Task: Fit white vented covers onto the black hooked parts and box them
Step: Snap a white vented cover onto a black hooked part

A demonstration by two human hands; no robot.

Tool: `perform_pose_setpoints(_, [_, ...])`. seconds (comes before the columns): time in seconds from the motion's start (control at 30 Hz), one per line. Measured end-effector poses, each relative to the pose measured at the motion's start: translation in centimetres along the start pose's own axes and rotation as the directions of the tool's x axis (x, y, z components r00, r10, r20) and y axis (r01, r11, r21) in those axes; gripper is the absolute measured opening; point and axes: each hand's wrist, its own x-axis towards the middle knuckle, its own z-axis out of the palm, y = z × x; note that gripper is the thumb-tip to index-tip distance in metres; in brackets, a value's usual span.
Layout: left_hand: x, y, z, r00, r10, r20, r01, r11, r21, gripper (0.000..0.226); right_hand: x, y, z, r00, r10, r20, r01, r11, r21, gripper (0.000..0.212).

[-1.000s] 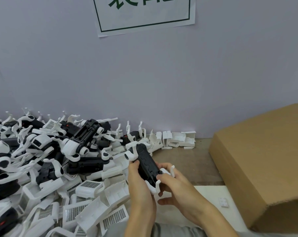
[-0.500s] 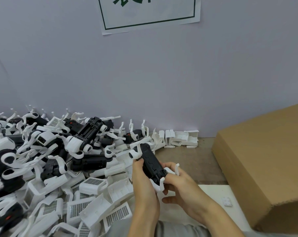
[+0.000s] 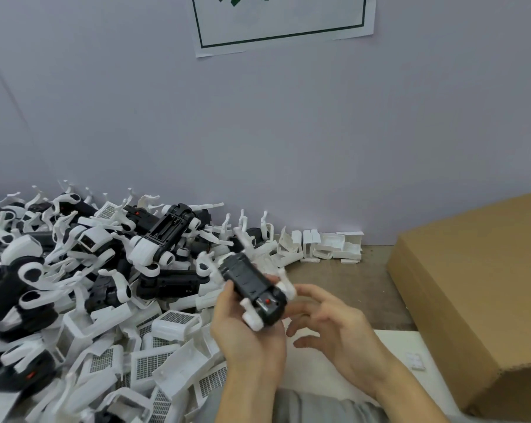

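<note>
My left hand (image 3: 246,334) grips a black hooked part (image 3: 252,288) with white hooks at both ends and a small red dot near its near end. It is tilted, far end pointing up-left. My right hand (image 3: 328,325) is just to its right, fingers spread and relaxed, fingertips near the part's right side; whether they touch it I cannot tell. A big heap of black hooked parts (image 3: 166,227) fills the left. Loose white vented covers (image 3: 175,323) lie in front of that heap.
A brown cardboard box (image 3: 471,288) stands at the right, close to my right forearm. Several white clips (image 3: 328,248) line the wall base. A small white piece (image 3: 415,361) lies on the white sheet (image 3: 392,340). A lilac wall with a sign (image 3: 282,19) is behind.
The black part has turned so its red-dotted end faces me. My right hand has let go of its lower end and opened, moving slightly right. The view has tilted up a little.
</note>
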Motion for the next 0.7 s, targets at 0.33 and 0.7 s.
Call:
perform_pose_setpoints(0.33, [0.1,4.0,0.6,0.999,0.051,-0.004,-0.050,0.958,-0.281,0.036,0.5,2.0,3.7,0.934,-0.073,0.350,0.355,0.296,-0.887,0.049])
perform_pose_setpoints(0.7, [0.3,3.5,0.7,0.996,0.094,0.009,-0.091,0.981,-0.169,0.036,0.9,1.9,1.3,0.926,-0.374,-0.061,0.177,0.568,-0.803,0.031])
